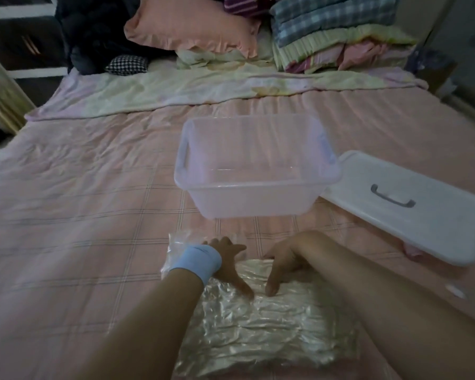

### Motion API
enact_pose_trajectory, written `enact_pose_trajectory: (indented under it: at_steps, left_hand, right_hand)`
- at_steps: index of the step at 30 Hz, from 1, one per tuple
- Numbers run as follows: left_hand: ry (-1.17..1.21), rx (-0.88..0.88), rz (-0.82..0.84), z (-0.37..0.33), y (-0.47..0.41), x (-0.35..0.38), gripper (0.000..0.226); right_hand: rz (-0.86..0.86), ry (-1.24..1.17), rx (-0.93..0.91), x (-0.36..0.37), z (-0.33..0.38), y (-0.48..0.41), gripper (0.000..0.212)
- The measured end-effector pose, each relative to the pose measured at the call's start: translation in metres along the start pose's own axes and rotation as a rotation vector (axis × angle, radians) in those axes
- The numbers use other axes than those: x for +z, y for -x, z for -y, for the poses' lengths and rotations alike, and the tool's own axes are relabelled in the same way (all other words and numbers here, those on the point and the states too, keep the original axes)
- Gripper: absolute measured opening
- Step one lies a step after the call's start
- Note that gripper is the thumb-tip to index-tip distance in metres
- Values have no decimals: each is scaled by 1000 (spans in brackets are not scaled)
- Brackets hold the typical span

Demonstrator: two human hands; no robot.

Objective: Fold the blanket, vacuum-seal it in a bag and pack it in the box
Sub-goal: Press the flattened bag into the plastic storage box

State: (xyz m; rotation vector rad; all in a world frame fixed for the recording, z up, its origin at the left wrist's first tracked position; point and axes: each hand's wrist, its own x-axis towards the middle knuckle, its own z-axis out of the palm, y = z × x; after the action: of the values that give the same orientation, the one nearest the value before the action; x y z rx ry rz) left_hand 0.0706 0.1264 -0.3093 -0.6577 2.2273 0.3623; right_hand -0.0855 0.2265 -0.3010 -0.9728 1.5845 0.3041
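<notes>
A crinkled clear vacuum bag (261, 325) with the pale folded blanket inside lies flat on the bed at the bottom centre. My left hand (229, 259), with a blue wristband, rests on the bag's far end, fingers spread and thumb down on the plastic. My right hand (281, 263) lies beside it, fingers curled over the bag's far edge and thumb pressing the top. The clear plastic box (258, 187) stands uncovered just beyond my hands. Its white lid (412, 207) with a grey handle lies to the right.
The bed has a pink checked sheet (80, 215). A pale yellow-green blanket (176, 89) is spread across the far part. A pink pillow (189, 26) and stacked bedding (337, 31) sit at the head. Dark drawers (22, 42) stand at the far left.
</notes>
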Motion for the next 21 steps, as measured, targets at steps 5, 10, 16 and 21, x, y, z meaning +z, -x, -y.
enact_pose_trajectory:
  at_steps: [5,10,16,21]
  left_hand:
    - [-80,42,28,-6,43,13,123]
    - [24,38,-54,-9,95,-26,112]
    - [87,13,-74,-25,173,-141,97]
    - [9,3,-146,-47,244,-252,88]
  right_hand:
    - [-77,-1,-42,44,1,29,71]
    - [-183,38,-78,38,8,89,62]
    - [-280,168,-149,-31,34,204,58]
    - [-366,183,-213,-100,46,297,47]
